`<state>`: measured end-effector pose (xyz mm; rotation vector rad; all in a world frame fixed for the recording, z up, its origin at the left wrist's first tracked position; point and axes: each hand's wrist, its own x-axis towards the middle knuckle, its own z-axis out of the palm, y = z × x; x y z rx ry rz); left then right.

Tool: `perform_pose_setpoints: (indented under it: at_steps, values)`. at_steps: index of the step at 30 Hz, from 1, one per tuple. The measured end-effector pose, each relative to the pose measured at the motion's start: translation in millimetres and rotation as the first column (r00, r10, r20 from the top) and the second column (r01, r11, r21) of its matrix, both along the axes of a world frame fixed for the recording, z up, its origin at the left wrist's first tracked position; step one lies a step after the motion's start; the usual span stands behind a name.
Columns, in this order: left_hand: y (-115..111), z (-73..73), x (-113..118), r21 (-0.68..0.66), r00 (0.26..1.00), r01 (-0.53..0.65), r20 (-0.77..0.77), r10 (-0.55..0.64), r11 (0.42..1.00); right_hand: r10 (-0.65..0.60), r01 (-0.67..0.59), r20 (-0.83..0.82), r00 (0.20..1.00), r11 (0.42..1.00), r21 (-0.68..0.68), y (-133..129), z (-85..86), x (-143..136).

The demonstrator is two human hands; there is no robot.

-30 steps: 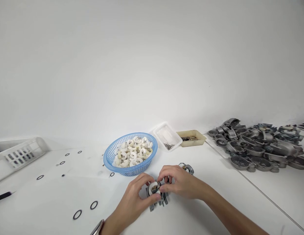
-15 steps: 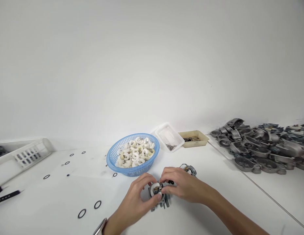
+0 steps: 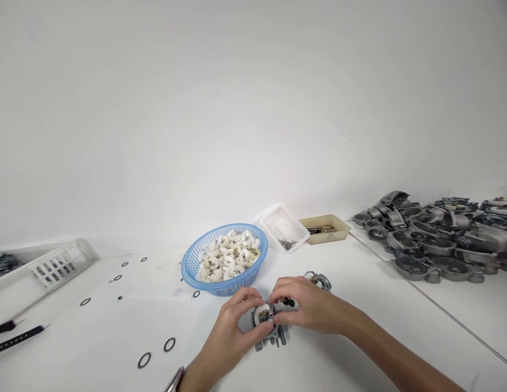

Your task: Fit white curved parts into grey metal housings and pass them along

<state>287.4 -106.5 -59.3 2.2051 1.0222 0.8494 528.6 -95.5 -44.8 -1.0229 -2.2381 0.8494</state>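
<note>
A grey metal carburetor body (image 3: 270, 338) with a white float and brass parts in its round opening rests on the table. My left hand (image 3: 236, 326) curls around its left side, thumb along the near rim. On the other side, the fingertips of my right hand (image 3: 304, 306) pinch at the edge of the opening; any small part between them is hidden. A small black part (image 3: 288, 301) shows beneath the right hand. Just behind that hand sits another carburetor body (image 3: 318, 280), partly covered by it.
A blue basket (image 3: 191, 270) holds many white floats. Behind it stand a clear tray (image 3: 280, 220) with metal pins and a beige tray (image 3: 329, 227). Grey metal castings (image 3: 437, 239) pile up at right. Black rings (image 3: 169, 344), a strap (image 3: 17, 340) and a white basket (image 3: 57, 267) lie left.
The whole view has shifted slightly, so things sit a little further right. Both hands keep the same hold on the carburetor body, with hardly any finger movement.
</note>
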Motion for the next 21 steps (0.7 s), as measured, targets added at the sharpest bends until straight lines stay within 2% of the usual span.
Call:
perform_pose_setpoints:
  at_steps: [7,14,21]
  values:
    - [2,-6.0,-4,0.042,0.999,0.008,-0.052,-0.005,0.999,0.036,-0.036,-0.006,0.999,0.999,-0.003,-1,3.9,-1]
    - [2,-6.4,-6,0.074,0.997,0.018,-0.075,-0.012,0.997,0.014,-0.014,-0.018,1.000,1.000,0.001,-2,3.0,-2]
    - [1,-7.7,-8,0.101,0.999,0.008,-0.044,-0.003,0.995,0.054,-0.054,0.017,0.998,0.998,-0.045,-8,14.0,-2]
